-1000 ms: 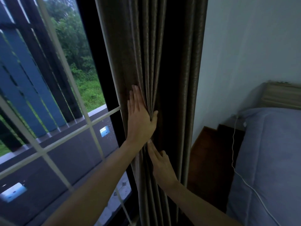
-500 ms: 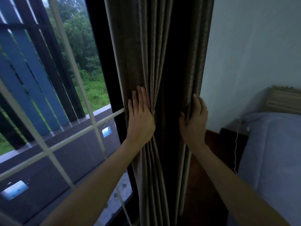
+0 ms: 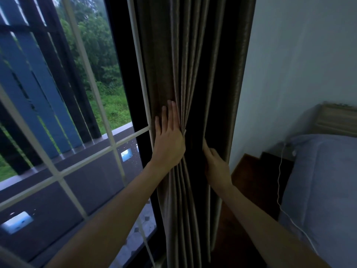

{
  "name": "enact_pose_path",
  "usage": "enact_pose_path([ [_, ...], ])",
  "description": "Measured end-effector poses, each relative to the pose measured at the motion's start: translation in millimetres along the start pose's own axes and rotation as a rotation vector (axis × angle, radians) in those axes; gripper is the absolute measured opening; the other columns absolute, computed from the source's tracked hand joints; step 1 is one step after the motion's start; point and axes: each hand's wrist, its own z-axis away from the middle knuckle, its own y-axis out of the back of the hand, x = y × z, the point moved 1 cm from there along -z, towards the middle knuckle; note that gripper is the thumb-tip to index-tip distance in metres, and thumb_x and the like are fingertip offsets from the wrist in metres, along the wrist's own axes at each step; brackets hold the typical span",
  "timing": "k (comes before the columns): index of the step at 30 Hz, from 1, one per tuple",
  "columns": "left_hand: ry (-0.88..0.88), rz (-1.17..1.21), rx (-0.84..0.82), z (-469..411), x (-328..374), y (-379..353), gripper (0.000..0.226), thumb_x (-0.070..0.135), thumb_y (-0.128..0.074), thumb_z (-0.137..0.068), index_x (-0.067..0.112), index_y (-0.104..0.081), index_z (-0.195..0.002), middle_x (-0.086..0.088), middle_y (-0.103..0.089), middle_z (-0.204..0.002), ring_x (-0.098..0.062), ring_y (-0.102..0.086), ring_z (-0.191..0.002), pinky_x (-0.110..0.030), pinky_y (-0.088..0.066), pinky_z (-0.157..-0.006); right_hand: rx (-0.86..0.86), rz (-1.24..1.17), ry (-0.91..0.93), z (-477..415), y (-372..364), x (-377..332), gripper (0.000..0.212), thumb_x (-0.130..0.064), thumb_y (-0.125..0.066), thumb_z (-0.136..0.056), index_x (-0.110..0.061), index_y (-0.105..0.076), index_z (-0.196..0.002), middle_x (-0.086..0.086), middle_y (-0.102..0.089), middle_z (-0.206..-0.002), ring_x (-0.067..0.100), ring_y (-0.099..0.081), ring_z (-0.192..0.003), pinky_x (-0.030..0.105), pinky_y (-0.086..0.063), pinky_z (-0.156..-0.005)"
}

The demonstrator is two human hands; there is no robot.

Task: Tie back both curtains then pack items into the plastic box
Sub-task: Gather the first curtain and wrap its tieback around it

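The dark grey-brown pleated fabric curtain [image 3: 193,74] hangs gathered in a tall bunch at the right edge of the white-barred window [image 3: 114,146], between the black frame and the pale wall [image 3: 299,74]. The left hand [image 3: 170,138] lies flat on the bundle's window side, fingers straight and together, pressing the pleats inward. The right hand [image 3: 215,165] reaches into the dark hollow on the bundle's wall side. Its fingertips disappear among the folds, so it cannot be told whether they curl round cloth or only push against it.

The fabric looks thick and soft, and probably fairly heavy along its length. It yields under the palm and holds deep vertical folds, so it should compress easily but spring apart once released. It is neither fragile nor slippery, though loose outer pleats may escape a one-sided hold. The sensible place to take it is at about the height of the hands, circling the whole bunch from both sides, with the outermost folds tucked in first.

No tie band shows in this view, and neither does the plastic box. To the right stands a grey-blue bed [image 3: 328,180] with a thin white cable [image 3: 279,190] trailing down its edge.
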Motion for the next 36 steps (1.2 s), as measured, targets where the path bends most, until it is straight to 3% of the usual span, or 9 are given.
enact_pose_path([
  [2,0.002,0.007,-0.012,-0.8,1.2,-0.8,0.071,0.044,-0.014,-0.094,0.012,0.027,-0.143,-0.01,0.016,-0.158,-0.026,0.011,-0.146,-0.046,0.002,-0.119,-0.039,0.066,0.001,13.4,-5.2,3.8,0.096,-0.001,-0.056,-0.088,-0.041,0.004,-0.152,0.005,-0.051,-0.127,0.021,-0.058,-0.096,0.036,-0.055,-0.068],
  [7,-0.01,0.053,-0.03,-2.0,2.5,-2.2,0.074,0.037,-0.026,-0.098,0.014,0.03,-0.141,-0.008,0.021,-0.157,-0.021,0.018,-0.144,-0.046,0.006,-0.119,-0.105,0.087,0.031,25.0,-8.8,-0.6,0.091,-0.003,-0.055,-0.089,-0.037,0.0,-0.153,0.005,-0.048,-0.125,0.02,-0.055,-0.096,0.024,-0.046,-0.065],
  [13,-0.018,0.097,-0.042,-1.4,1.3,-1.4,0.074,0.033,-0.03,-0.1,0.014,0.027,-0.143,-0.006,0.022,-0.157,-0.017,0.022,-0.142,-0.045,0.009,-0.118,-0.172,0.065,0.058,38.5,-13.7,-13.8,0.095,0.002,-0.05,-0.087,-0.041,0.006,-0.151,0.01,-0.043,-0.136,0.027,-0.053,-0.109,0.031,-0.053,-0.069],
  [17,-0.023,0.166,-0.04,-0.6,-1.5,-1.7,0.072,0.038,-0.03,-0.1,0.014,0.019,-0.147,-0.002,0.02,-0.158,-0.012,0.021,-0.143,-0.045,0.008,-0.119,-0.203,0.046,0.044,46.8,-20.8,-19.5,0.085,0.0,-0.048,-0.088,-0.032,-0.006,-0.154,0.01,-0.039,-0.143,0.029,-0.053,-0.113,0.035,-0.056,-0.068],
  [23,-0.016,0.31,-0.007,3.1,7.0,0.9,0.082,0.055,-0.032,-0.093,0.017,0.019,-0.147,0.005,0.02,-0.156,-0.011,0.017,-0.144,-0.044,0.005,-0.12,-0.207,0.052,0.031,49.6,-25.7,-20.0,0.081,-0.004,-0.045,-0.09,-0.032,-0.005,-0.154,0.009,-0.032,-0.149,0.029,-0.052,-0.119,0.037,-0.057,-0.074],
  [28,0.024,0.362,0.011,0.1,11.4,4.0,0.105,0.062,-0.054,-0.083,0.014,0.011,-0.15,-0.002,0.01,-0.16,-0.016,0.005,-0.147,-0.046,0.002,-0.12,-0.204,0.038,0.041,55.8,-33.0,-22.7,0.089,-0.002,-0.051,-0.088,-0.035,0.0,-0.153,0.009,-0.035,-0.147,0.028,-0.052,-0.118,0.036,-0.058,-0.074],
  [33,0.034,0.253,-0.02,-0.8,14.0,1.5,0.097,0.028,-0.058,-0.087,0.01,0.015,-0.149,-0.007,0.014,-0.159,-0.02,0.011,-0.146,-0.05,0.001,-0.119,-0.201,0.02,0.051,64.3,-41.2,-26.1,0.094,-0.005,-0.052,-0.088,-0.04,0.009,-0.151,0.007,-0.032,-0.149,0.021,-0.053,-0.116,0.03,-0.056,-0.08],
  [36,0.004,0.199,-0.067,-0.3,10.4,1.7,0.091,0.028,-0.049,-0.09,0.009,0.018,-0.148,-0.008,0.02,-0.157,-0.015,0.019,-0.142,-0.046,0.007,-0.118,-0.29,-0.081,0.065,70.2,-36.5,-29.0,0.095,-0.014,-0.054,-0.088,-0.044,0.011,-0.15,0.001,-0.022,-0.155,0.015,-0.053,-0.116,0.027,-0.055,-0.083],
])
